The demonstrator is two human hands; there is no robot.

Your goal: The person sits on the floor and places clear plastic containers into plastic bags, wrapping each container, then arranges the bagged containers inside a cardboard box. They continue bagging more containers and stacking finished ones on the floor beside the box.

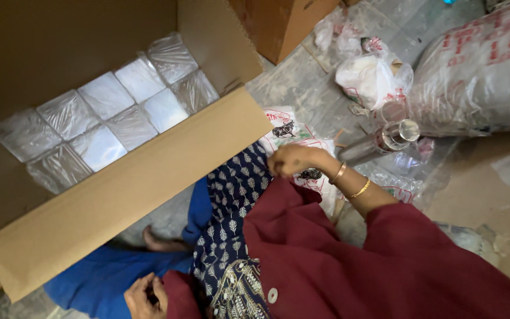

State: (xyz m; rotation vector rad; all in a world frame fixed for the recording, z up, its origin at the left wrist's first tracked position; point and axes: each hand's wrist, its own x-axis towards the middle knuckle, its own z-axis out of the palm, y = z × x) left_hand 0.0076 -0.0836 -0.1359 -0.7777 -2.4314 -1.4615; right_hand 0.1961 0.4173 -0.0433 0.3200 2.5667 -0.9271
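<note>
On the floor beside open carton (131, 183): right hand (290, 159) pinched shut on printed packet (290, 133); left hand (146, 295) curled, grip unclear. Picking step; next needs lift clear over carton flap.

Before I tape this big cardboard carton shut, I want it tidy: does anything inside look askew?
Mostly neat. The clear-wrapped white square packs sit in rows in the brown cardboard carton, but the pack at the far corner tilts up against the wall, not lying flat.
</note>
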